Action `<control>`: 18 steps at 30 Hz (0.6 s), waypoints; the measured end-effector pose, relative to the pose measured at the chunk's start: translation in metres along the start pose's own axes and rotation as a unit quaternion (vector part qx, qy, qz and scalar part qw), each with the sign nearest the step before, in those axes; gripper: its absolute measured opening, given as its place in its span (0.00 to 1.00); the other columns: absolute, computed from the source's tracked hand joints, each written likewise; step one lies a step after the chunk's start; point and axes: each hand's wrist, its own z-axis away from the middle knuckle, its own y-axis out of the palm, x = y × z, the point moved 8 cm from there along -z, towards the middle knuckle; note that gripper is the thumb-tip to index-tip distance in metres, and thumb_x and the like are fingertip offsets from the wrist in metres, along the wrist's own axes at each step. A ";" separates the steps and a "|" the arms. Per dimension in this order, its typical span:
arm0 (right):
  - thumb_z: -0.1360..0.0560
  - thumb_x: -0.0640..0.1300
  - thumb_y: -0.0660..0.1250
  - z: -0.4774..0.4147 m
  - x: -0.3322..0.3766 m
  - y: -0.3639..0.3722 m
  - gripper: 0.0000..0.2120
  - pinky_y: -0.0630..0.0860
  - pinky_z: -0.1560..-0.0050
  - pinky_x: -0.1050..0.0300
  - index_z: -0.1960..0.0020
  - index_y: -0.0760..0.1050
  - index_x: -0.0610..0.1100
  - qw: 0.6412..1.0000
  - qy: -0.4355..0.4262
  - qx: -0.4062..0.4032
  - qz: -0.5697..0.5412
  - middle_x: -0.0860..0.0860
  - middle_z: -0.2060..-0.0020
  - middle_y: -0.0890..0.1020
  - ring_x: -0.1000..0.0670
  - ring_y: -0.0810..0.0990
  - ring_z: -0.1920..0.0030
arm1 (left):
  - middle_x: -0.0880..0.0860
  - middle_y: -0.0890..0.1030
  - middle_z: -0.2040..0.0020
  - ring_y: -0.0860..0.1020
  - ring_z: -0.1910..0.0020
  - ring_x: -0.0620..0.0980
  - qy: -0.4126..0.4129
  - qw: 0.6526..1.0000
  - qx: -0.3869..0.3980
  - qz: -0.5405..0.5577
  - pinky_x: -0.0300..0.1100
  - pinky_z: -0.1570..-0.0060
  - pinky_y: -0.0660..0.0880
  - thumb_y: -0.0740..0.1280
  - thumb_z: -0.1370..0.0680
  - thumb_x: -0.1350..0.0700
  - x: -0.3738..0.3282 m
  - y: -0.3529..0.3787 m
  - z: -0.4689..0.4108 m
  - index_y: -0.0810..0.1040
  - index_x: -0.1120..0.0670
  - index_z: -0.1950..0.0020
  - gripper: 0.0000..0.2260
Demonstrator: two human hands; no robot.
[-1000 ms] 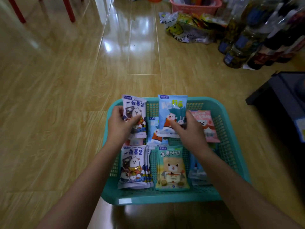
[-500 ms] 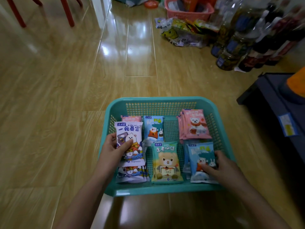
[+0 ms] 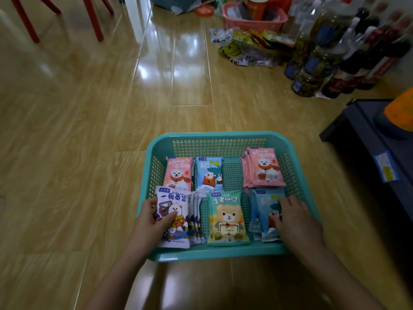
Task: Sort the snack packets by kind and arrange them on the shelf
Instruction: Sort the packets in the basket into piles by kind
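Note:
A teal mesh basket [image 3: 219, 139] sits on the wooden floor, filled with snack packets. My left hand [image 3: 153, 222] grips a white-purple packet [image 3: 173, 204] at the front left, on top of a stack of the same kind. My right hand [image 3: 295, 220] rests with fingers down on a stack of light blue packets [image 3: 262, 211] at the front right. Between them lies a green bear packet [image 3: 226, 218]. Further back are a pink packet [image 3: 178, 172], a blue packet [image 3: 209, 172] and a stack of pink packets [image 3: 263, 167].
Bottles [image 3: 330, 52] stand at the back right beside a bag of snacks [image 3: 243, 48] and a pink basket [image 3: 252, 17]. A dark low shelf [image 3: 375, 139] is on the right. Red chair legs [image 3: 91, 19] show at the back left.
Both hands drew back from the basket's far side to its front. The white-purple packet came to the front left stack and the blue one to the front right stack.

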 end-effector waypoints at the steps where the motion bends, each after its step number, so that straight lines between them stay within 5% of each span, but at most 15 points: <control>1: 0.22 0.53 0.58 -0.001 0.001 0.000 0.19 0.73 0.47 0.54 0.34 0.64 0.47 1.000 -0.003 0.008 0.015 0.50 0.39 0.70 0.49 0.70 0.39 | 0.56 0.81 0.49 0.82 0.55 0.56 -0.002 1.000 0.003 -0.007 0.51 0.53 0.80 0.68 0.25 0.62 0.001 0.000 0.001 0.67 0.57 0.40 0.16; 7: 0.22 0.53 0.57 -0.009 0.002 -0.007 0.17 0.73 0.46 0.53 0.37 0.67 0.46 0.997 -0.003 0.040 0.058 0.48 0.40 0.72 0.48 0.73 0.40 | 0.58 0.81 0.47 0.81 0.52 0.56 0.006 0.999 -0.002 -0.040 0.56 0.46 0.77 0.68 0.25 0.63 0.004 0.005 -0.003 0.67 0.58 0.40 0.16; 12: 0.23 0.51 0.59 -0.019 0.027 -0.032 0.16 0.72 0.50 0.55 0.38 0.68 0.46 0.999 -0.041 -0.027 -0.011 0.49 0.41 0.74 0.48 0.75 0.43 | 0.54 0.80 0.47 0.80 0.51 0.53 0.024 0.987 0.003 -0.157 0.45 0.50 0.75 0.67 0.24 0.58 0.008 0.018 -0.011 0.67 0.59 0.40 0.16; 14: 0.23 0.50 0.60 -0.026 0.043 -0.037 0.12 0.70 0.53 0.55 0.43 0.72 0.46 0.996 -0.065 -0.031 -0.049 0.49 0.45 0.77 0.48 0.76 0.47 | 0.54 0.76 0.46 0.77 0.47 0.55 0.058 0.948 -0.040 -0.309 0.45 0.49 0.72 0.65 0.23 0.53 0.002 0.020 -0.008 0.67 0.59 0.43 0.14; 16: 0.23 0.47 0.61 -0.033 0.060 -0.040 0.09 0.73 0.52 0.55 0.46 0.74 0.45 0.992 -0.086 -0.026 -0.093 0.49 0.49 0.79 0.48 0.76 0.50 | 0.56 0.72 0.44 0.72 0.44 0.55 0.106 0.858 -0.085 -0.495 0.44 0.46 0.68 0.60 0.22 0.50 -0.010 0.025 -0.004 0.67 0.58 0.44 0.13; 18: 0.23 0.45 0.61 -0.042 0.074 -0.039 0.09 0.76 0.50 0.50 0.46 0.75 0.44 0.985 -0.091 -0.008 -0.145 0.48 0.51 0.80 0.47 0.78 0.52 | 0.56 0.70 0.44 0.69 0.44 0.54 0.143 0.812 -0.099 -0.557 0.44 0.46 0.67 0.60 0.24 0.50 -0.019 0.029 -0.003 0.68 0.58 0.44 0.13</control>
